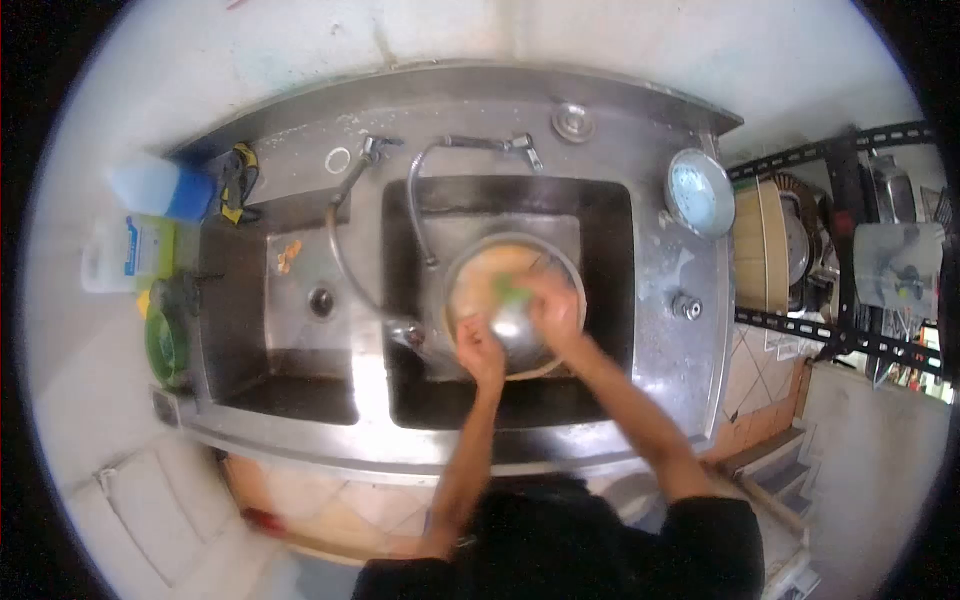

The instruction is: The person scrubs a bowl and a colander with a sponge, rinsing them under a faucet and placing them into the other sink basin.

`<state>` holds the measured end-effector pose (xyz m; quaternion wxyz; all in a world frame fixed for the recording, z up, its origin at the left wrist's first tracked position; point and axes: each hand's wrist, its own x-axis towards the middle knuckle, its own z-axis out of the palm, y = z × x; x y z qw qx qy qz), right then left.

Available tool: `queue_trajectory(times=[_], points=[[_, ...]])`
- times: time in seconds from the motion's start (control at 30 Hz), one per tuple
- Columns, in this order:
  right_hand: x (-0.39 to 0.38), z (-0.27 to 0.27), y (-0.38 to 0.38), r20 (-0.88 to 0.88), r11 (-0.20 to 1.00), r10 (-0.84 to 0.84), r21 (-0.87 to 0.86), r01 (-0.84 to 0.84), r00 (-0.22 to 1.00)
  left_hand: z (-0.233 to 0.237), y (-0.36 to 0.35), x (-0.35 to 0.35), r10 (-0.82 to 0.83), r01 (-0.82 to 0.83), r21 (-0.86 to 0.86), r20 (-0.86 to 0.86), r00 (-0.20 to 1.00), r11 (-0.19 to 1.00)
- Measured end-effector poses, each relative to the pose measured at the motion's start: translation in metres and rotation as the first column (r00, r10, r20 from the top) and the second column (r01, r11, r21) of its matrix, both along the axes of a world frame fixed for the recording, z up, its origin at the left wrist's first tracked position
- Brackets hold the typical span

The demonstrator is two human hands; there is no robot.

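Observation:
A large round metal bowl sits over the right basin of the steel sink, its inside facing up with brownish and shiny areas. My left hand is closed at the bowl's lower left rim, fingers curled over the edge. Inside the bowl, my right hand is smeared by motion and presses a blurred green scouring pad against the inner wall. The fingers on the pad are only partly visible.
Two hose taps rise behind the basins. Orange scraps lie in the left basin. Detergent jugs and a green bowl stand left. On the right are a bluish bowl, a drain strainer and a black rack.

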<state>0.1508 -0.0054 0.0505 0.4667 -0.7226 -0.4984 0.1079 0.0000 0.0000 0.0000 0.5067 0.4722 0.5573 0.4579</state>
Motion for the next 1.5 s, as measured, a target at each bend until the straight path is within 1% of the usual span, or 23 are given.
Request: queue_trajectory(times=[0.07, 0.1, 0.17, 0.23, 0.3, 0.37, 0.43, 0.5, 0.53, 0.63, 0.67, 0.73, 0.83, 0.87, 0.9, 0.93, 1.07, 1.1, 1.13, 1.27, 1.4, 1.47, 1.5], points=[[0.008, 0.008, 0.0, -0.056, 0.995, -0.083, -0.059, 0.08, 0.995, 0.021, -0.002, -0.001, -0.058, 0.06, -0.034, 0.053, 0.997, 0.998], [0.036, -0.013, 0.059, -0.037, 0.982, -0.107, 0.15, 0.111, 0.994, -0.005, 0.062, 0.029, -0.062, 0.048, 0.133, 0.107, 0.992, 0.99], [0.011, 0.003, 0.057, -0.143, 0.97, -0.156, 0.167, 0.179, 0.977, -0.008, 0.067, 0.028, -0.032, 0.045, 0.091, -0.141, 0.99, 0.995], [-0.015, -0.007, 0.036, 0.071, 0.956, 0.04, 0.286, -0.059, 0.997, -0.013, 0.053, 0.031, -0.062, 0.06, -0.069, -0.024, 0.998, 0.996], [-0.005, -0.016, 0.011, 0.037, 0.967, 0.032, 0.25, -0.04, 0.999, -0.017, 0.032, 0.022, -0.006, -0.006, 0.068, 0.176, 0.984, 0.998], [0.014, -0.016, -0.001, 0.017, 0.972, 0.041, 0.232, -0.044, 0.999, -0.011, 0.015, 0.01, -0.023, 0.023, 0.0, 0.088, 0.996, 1.0], [0.027, -0.009, -0.009, -0.211, 0.973, -0.23, -0.016, 0.232, 0.95, -0.003, -0.001, -0.001, -0.043, 0.043, -0.063, 0.008, 0.999, 0.997], [-0.01, -0.019, -0.013, -0.178, 0.973, -0.207, 0.067, 0.222, 0.962, 0.0, 0.005, 0.009, -0.04, 0.037, -0.055, -0.056, 0.998, 0.998], [-0.028, -0.015, -0.009, -0.153, 0.967, 0.022, 0.255, 0.018, 0.988, -0.005, 0.008, 0.011, -0.041, 0.039, -0.051, -0.053, 0.998, 0.998], [-0.034, -0.003, -0.023, -0.034, 0.95, 0.194, 0.255, -0.179, 0.98, -0.023, 0.006, 0.0, -0.051, 0.054, -0.01, 0.235, 0.971, 0.998], [-0.019, -0.014, -0.022, 0.121, 0.972, 0.013, 0.233, -0.041, 0.993, -0.026, 0.004, -0.002, -0.053, 0.058, -0.013, 0.232, 0.971, 0.998], [0.015, -0.012, -0.022, -0.496, 0.949, -0.214, 0.098, 0.299, 0.841, -0.015, 0.004, -0.002, -0.023, 0.027, -0.078, 0.055, 0.998, 0.997], [-0.002, -0.007, -0.019, -0.257, 0.923, -0.366, 0.022, 0.384, 0.894, -0.005, 0.005, 0.009, -0.064, 0.075, 0.1, -0.107, 0.992, 0.992], [-0.021, -0.016, -0.02, -0.385, 0.938, -0.209, 0.183, 0.296, 0.899, -0.005, 0.005, 0.012, -0.068, 0.078, 0.105, -0.101, 0.993, 0.991], [-0.048, -0.002, -0.028, -0.275, 0.977, -0.054, 0.184, 0.108, 0.96, -0.006, 0.003, 0.011, 0.032, 0.001, -0.102, 0.326, 0.945, 0.995], [-0.064, 0.012, -0.031, -0.162, 0.982, 0.111, 0.167, -0.084, 0.98, -0.007, 0.004, 0.012, 0.206, 0.018, -0.315, 0.662, 0.72, 0.949], [-0.025, -0.021, -0.04, -0.129, 0.936, -0.082, 0.33, 0.121, 0.988, -0.009, 0.006, -0.003, -0.005, 0.038, -0.115, 0.275, 0.962, 0.993], [-0.005, -0.031, -0.044, -0.356, 0.916, -0.295, 0.16, 0.369, 0.887, -0.009, 0.007, -0.006, -0.01, 0.024, -0.079, 0.17, 0.985, 0.997], [0.012, -0.027, -0.039, -0.308, 0.872, -0.461, 0.018, 0.49, 0.832, -0.007, 0.008, -0.005, -0.007, 0.01, -0.041, 0.07, 0.998, 0.999], [-0.014, 0.0, -0.027, -0.304, 0.962, -0.2, 0.121, 0.245, 0.932, 0.01, 0.004, -0.002, -0.058, 0.054, -0.028, -0.126, 0.99, 0.998], [-0.004, 0.001, -0.014, -0.111, 0.971, 0.015, 0.238, 0.012, 0.994, -0.001, 0.002, -0.009, -0.096, 0.097, -0.022, 0.032, 0.995, 0.995], [0.037, -0.006, 0.003, -0.375, 0.892, -0.417, -0.341, 0.296, 0.828, -0.006, 0.002, -0.011, -0.114, 0.114, 0.006, 0.045, 0.993, 0.994], [0.032, -0.004, 0.002, -0.373, 0.89, -0.423, -0.342, 0.301, 0.826, -0.005, 0.0, -0.011, -0.121, 0.121, 0.017, 0.011, 0.993, 0.992]])
